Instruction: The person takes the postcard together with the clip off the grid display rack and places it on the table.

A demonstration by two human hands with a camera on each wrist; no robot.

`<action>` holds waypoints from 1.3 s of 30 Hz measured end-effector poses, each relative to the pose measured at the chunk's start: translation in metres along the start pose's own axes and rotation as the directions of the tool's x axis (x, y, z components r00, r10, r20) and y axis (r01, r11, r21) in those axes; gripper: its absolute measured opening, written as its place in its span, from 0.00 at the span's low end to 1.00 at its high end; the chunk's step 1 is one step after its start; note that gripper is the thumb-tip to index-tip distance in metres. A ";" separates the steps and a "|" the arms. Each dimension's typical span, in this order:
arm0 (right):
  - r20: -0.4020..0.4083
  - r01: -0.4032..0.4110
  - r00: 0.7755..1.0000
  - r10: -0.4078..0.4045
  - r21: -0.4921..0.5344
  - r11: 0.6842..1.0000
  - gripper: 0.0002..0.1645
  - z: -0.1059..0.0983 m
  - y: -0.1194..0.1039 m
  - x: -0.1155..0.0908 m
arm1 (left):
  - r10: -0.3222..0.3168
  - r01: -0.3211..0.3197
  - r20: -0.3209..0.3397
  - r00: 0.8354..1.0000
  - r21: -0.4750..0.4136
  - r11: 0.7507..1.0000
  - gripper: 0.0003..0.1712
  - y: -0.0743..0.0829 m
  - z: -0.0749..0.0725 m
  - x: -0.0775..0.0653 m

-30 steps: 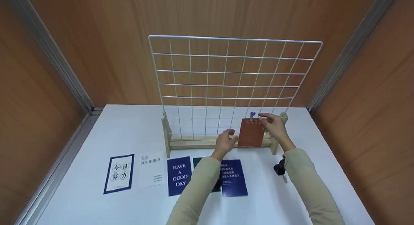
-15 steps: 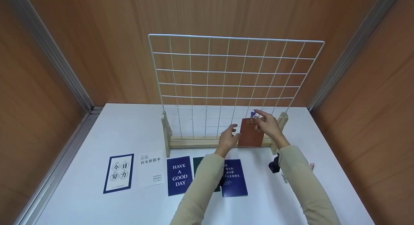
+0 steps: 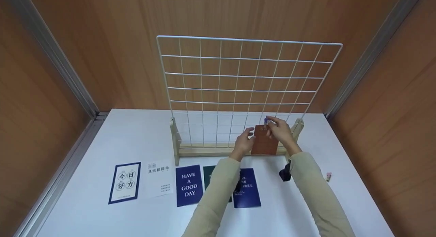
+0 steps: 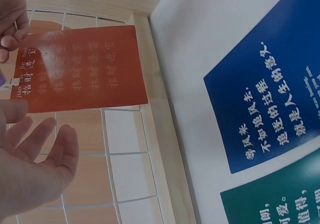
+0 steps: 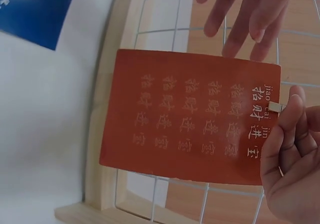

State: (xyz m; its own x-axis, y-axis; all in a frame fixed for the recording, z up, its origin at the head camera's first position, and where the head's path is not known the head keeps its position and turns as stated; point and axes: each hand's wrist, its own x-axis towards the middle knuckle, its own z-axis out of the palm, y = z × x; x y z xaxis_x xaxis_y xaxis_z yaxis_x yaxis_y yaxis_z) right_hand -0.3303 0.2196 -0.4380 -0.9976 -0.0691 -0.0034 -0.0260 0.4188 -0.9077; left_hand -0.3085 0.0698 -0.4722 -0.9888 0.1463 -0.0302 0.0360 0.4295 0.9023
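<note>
A red card [image 3: 263,141] with gold writing hangs upright against the lower right of the white wire grid [image 3: 238,76]. A small wooden clip [image 5: 275,106] with a purple heart [image 3: 265,120] sits at the middle of its top edge. With thumb and index finger my right hand [image 3: 281,130] pinches the clip's heart end, hiding much of it. My left hand [image 3: 243,141] is at the card's left edge, fingers loosely bent. From the left wrist, that hand's index finger overlaps the card's upper corner, and the purple heart [image 4: 1,78] shows at the frame edge.
The grid stands in a wooden base [image 3: 204,151]. In front lie a blue-bordered white card [image 3: 125,182], a white card [image 3: 160,179], a navy card [image 3: 189,186], a green card [image 3: 208,172] and a blue card [image 3: 248,192]. A small pink clip [image 3: 328,176] lies at right.
My right hand has moved left from the card's upper right corner to the purple heart clip. My left hand has shifted slightly up and right, closer along the card's left edge.
</note>
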 end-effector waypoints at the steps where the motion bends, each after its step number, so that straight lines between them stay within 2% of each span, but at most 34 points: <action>1: -0.005 0.003 1.000 -0.003 0.011 1.000 0.22 0.001 0.000 0.000 | -0.005 0.005 0.010 1.000 -0.017 1.000 0.20 0.001 0.001 0.000; 6: -0.028 0.000 1.000 0.002 0.050 0.999 0.21 0.002 0.000 0.002 | -0.022 0.023 0.014 1.000 -0.062 0.998 0.19 0.006 0.003 0.002; 15: -0.058 -0.001 0.998 0.007 0.106 0.994 0.19 0.005 0.001 0.002 | 0.007 -0.011 -0.087 0.996 -0.039 0.999 0.13 0.001 0.005 0.004; 21: -0.112 -0.002 0.994 0.010 0.070 0.998 0.16 0.009 0.001 0.001 | 0.039 -0.030 -0.202 0.979 0.050 0.998 0.07 0.001 0.008 0.000; 25: -0.144 -0.007 0.990 0.010 0.021 1.000 0.16 0.012 0.001 0.002 | 0.039 -0.014 -0.256 0.966 0.098 0.995 0.04 0.002 0.009 0.000; 32: -0.177 -0.007 0.984 0.007 0.001 1.000 0.15 0.016 0.002 0.003 | 0.003 0.028 -0.275 0.961 0.108 0.994 0.04 0.003 0.010 0.000; 39: -0.219 0.003 0.976 0.000 0.014 1.000 0.13 0.019 0.001 0.003 | 0.027 0.000 -0.289 0.957 0.094 0.996 0.04 0.003 0.010 -0.001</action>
State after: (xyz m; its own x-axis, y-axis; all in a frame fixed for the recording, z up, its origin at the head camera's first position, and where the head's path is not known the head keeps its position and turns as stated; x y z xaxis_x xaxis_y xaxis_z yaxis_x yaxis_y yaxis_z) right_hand -0.3318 0.2028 -0.4473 -0.9874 0.1311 0.0887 -0.0282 0.4060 -0.9134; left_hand -0.3056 0.0798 -0.4734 -0.9872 -0.1054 0.1198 0.0494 0.5116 0.8578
